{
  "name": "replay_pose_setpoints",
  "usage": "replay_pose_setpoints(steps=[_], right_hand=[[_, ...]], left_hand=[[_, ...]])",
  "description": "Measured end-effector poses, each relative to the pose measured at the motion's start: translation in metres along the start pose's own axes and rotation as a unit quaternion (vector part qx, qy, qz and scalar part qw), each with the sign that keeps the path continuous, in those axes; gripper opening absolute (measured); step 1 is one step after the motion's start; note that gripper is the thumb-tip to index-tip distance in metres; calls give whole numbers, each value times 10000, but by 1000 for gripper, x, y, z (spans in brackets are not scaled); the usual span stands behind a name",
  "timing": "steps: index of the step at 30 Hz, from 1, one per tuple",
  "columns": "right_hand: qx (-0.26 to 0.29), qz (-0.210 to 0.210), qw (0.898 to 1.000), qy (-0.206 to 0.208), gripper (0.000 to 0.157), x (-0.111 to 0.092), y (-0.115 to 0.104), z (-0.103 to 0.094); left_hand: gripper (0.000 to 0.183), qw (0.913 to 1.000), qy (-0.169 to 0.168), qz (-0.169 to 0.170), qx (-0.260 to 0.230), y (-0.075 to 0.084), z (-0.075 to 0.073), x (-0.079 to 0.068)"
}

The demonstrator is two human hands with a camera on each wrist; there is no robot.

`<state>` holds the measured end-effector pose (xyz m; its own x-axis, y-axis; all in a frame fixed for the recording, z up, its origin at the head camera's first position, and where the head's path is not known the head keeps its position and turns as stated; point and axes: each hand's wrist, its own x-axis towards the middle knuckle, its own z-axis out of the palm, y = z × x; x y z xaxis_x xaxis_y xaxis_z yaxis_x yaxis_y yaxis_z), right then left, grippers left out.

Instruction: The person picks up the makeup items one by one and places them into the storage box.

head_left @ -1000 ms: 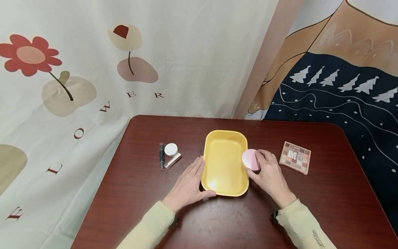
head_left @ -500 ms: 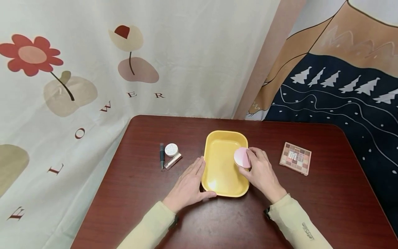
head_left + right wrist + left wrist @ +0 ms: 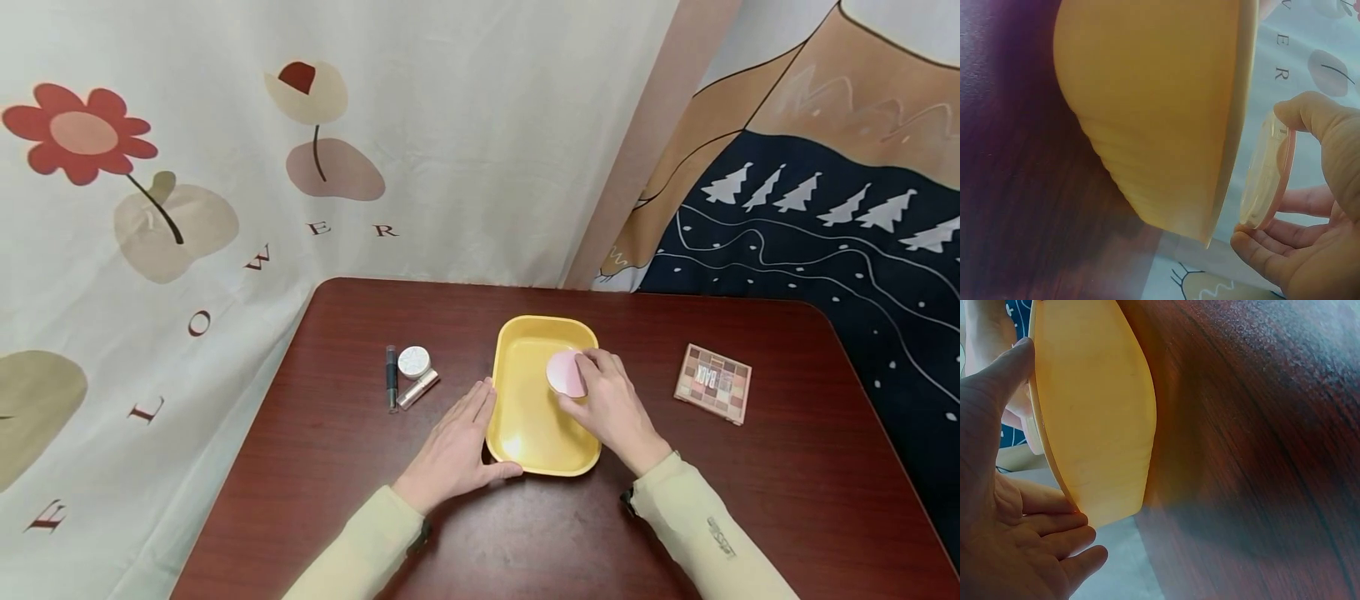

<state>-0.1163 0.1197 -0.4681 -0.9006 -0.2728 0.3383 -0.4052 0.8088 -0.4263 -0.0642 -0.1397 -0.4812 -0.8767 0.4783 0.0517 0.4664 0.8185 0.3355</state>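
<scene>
My right hand pinches a round pink compact by its edge, over the right half of a yellow tray. In the right wrist view the compact has a pink lid and a pale, see-through base; thumb and fingertips grip it at opposite sides, above the tray's rim. At the tray's near left side, my left hand lies with straight fingers against the wall and the thumb along the near rim. The left wrist view shows thumb and fingertips touching the rim of the yellow wall.
Left of the tray, a dark slim stick, a round white jar and a silvery tube lie close together on the brown table. An eyeshadow palette lies at the right. Printed curtains hang behind.
My right hand has carried the compact leftward from beside the tray's right rim to over its inside. The left hand has stayed at the tray.
</scene>
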Motion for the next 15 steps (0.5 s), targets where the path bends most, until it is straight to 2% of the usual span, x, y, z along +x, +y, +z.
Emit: replay_pose_setpoints(steps=[15], right_hand=[[-189,-179,9993,-279,55,16,-6,8]], left_hand=[[117,10000,-46,-58,56,0,1,-1]])
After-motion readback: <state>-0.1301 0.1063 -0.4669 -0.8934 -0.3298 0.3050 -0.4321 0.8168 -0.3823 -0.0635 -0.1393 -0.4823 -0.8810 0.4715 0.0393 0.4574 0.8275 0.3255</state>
